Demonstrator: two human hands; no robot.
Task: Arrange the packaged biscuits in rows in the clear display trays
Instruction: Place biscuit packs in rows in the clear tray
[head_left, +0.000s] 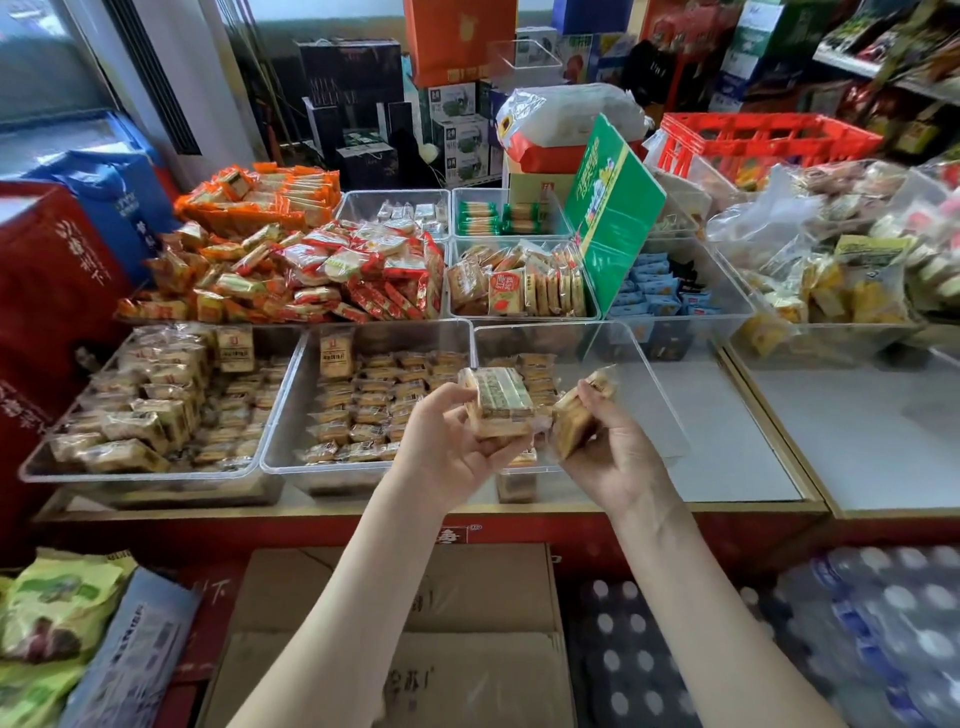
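A cardboard box (395, 587) stood nearest, below the counter's (727, 452) front edge. Above it the left hand (447, 452) gripped a small stack of biscuit packets (501, 405), fingers curled round it. The right hand (618, 457) clutched a second bundle (571, 423) just beside. Both hovered over the front edge of a clear tray (644, 358), where a few packets lay along its left wall. The neighbouring tray (283, 421) on its left held packets in rows.
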